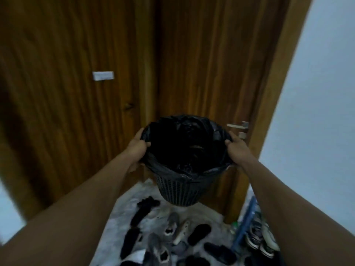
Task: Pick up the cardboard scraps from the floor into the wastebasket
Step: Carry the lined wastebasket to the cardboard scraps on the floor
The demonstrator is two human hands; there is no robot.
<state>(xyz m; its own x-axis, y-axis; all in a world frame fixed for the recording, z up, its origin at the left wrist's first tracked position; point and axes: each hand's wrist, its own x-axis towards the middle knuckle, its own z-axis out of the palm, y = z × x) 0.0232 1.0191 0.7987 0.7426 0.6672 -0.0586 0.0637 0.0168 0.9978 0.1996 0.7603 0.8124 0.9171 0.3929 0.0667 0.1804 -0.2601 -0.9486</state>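
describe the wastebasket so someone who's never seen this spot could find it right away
Look in front of the brown wooden door, just left of its metal handle. The wastebasket is held up there above the shoes on the floor, left hand and right hand on its rim. It alone is a dark lattice basket lined with a black bag.

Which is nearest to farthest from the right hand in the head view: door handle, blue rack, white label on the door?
From the right hand:
1. Door handle, just above it.
2. Blue rack, below on the floor, at right.
3. White label, far across on the left door panel.
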